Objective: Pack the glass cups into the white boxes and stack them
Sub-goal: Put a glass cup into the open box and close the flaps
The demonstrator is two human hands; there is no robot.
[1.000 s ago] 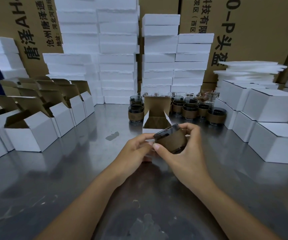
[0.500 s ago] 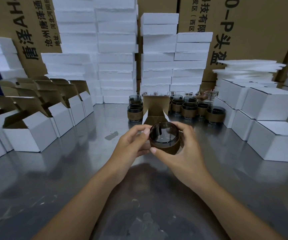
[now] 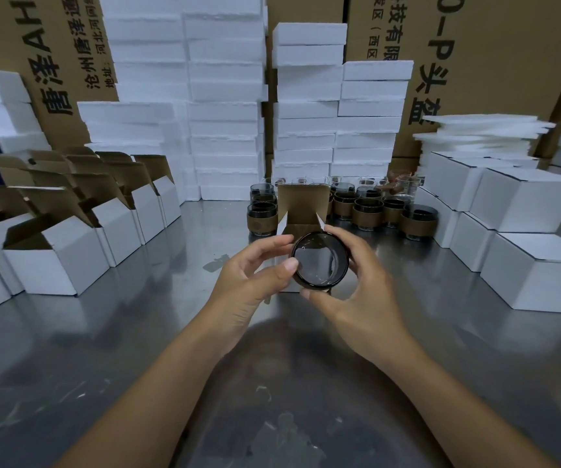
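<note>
Steel table (image 3: 103,349) right under us, scuffed and shiny. Just above it we're holding the cup (image 3: 319,260) between both hands: left hand (image 3: 248,282) pinching the rim with thumb and fingers, right hand (image 3: 356,298) curled round the other side, thumb underneath. It's smoky dark glass, tipped so the round mouth faces us, brown sleeve barely showing. Right behind sits an open box (image 3: 302,204), flap up. Further back are sleeved cups (image 3: 366,211), then foam stacks (image 3: 225,113).

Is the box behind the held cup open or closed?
Open: the white box has its lid flap standing up and side flaps spread.
</note>
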